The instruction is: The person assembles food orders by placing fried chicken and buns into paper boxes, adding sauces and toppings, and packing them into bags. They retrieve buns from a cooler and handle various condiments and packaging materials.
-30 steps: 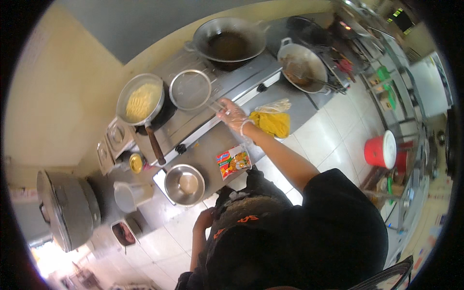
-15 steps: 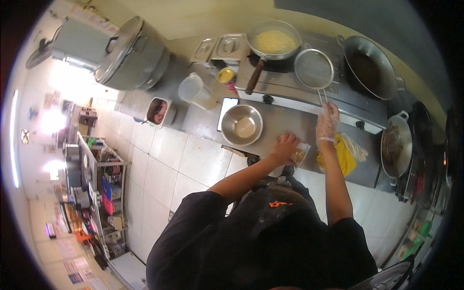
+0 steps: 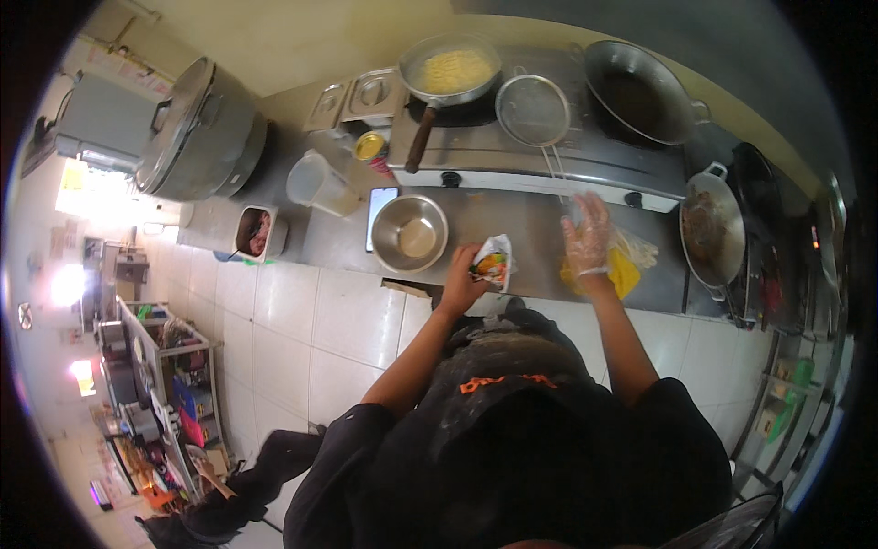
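Observation:
My bare left hand (image 3: 465,282) grips a small white packet (image 3: 492,263) with a colourful print at the counter's front edge. My right hand (image 3: 587,240), in a clear plastic glove, is open with fingers spread, over a yellow cloth (image 3: 622,273). Just beyond those fingers is the wire handle of a round mesh strainer (image 3: 533,112), which lies on the stove top. Left of the packet stands a steel bowl (image 3: 439,215) with some pale stuff at its bottom. A frying pan (image 3: 483,80) with yellow food sits on the stove, its wooden handle toward me.
A phone (image 3: 377,206), a clear plastic jug (image 3: 315,183) and a can (image 3: 370,148) stand left of the bowl. Farther left are a steel container of meat (image 3: 271,240) and a big lidded pot (image 3: 206,137). Two woks (image 3: 631,59) (image 3: 732,215) are at right. Another person (image 3: 265,471) is at lower left.
My right hand has let go of the strainer's handle and opened. My left hand has picked the packet up from the counter. Another person has come into view at lower left.

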`<action>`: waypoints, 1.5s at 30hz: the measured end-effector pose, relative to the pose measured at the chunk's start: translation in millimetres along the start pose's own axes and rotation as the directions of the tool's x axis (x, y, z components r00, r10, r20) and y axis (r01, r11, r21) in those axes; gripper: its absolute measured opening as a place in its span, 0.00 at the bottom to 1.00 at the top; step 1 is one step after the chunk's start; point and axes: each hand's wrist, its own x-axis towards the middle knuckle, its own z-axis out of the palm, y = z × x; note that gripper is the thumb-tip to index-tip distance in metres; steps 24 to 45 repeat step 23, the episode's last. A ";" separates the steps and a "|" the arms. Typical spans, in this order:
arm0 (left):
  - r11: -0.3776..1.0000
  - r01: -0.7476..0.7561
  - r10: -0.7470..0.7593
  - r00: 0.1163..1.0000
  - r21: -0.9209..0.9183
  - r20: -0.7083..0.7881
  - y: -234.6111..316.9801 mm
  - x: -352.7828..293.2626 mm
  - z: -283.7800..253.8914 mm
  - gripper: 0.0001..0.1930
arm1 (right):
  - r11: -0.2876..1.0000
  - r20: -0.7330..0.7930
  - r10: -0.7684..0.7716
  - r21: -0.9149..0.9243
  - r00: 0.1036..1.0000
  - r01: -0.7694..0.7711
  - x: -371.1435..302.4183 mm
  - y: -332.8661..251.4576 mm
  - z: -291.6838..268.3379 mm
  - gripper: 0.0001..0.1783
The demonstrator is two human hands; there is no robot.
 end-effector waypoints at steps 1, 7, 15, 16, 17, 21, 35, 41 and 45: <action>0.999 0.018 -0.018 1.000 -0.035 -0.013 -1.5 -2.5 -2.3 0.37 | 0.999 0.075 -0.012 0.038 0.997 0.010 -7.9 -4.5 -2.5 0.25; 0.998 -0.055 0.055 0.998 0.030 0.005 -3.0 -3.7 -3.0 0.35 | 0.866 0.360 -0.158 0.497 0.919 -0.046 -53.0 -69.7 13.5 0.11; 0.952 -0.248 0.242 0.969 0.180 0.054 -53.1 -14.1 18.9 0.27 | 0.947 0.694 0.280 -0.084 0.663 -0.311 -76.5 -62.1 64.0 0.23; 0.971 -0.237 0.236 0.971 -0.018 -0.029 -63.7 -19.9 23.0 0.24 | 0.896 0.712 0.405 -0.186 0.573 -0.402 -71.0 -69.9 71.5 0.21; 0.943 -0.275 0.261 0.960 0.185 0.099 -44.5 -13.5 14.7 0.23 | 0.954 0.626 0.261 -0.049 0.735 -0.297 -88.5 -54.6 82.2 0.20; 0.906 -0.346 0.328 0.938 0.244 0.114 -51.6 -13.5 21.3 0.23 | 0.815 0.589 0.492 -0.053 0.640 -0.578 -80.2 -62.9 80.3 0.17; 0.879 -0.409 0.382 0.912 0.246 0.152 -49.1 -6.0 29.6 0.27 | 0.799 0.662 0.524 -0.166 0.535 -0.577 -137.7 -31.8 79.9 0.30; 0.879 -0.409 0.382 0.912 0.246 0.152 -49.1 -6.0 29.6 0.27 | 0.799 0.662 0.524 -0.166 0.535 -0.577 -137.7 -31.8 79.9 0.30; 0.879 -0.409 0.382 0.912 0.246 0.152 -49.1 -6.0 29.6 0.27 | 0.799 0.662 0.524 -0.166 0.535 -0.577 -137.7 -31.8 79.9 0.30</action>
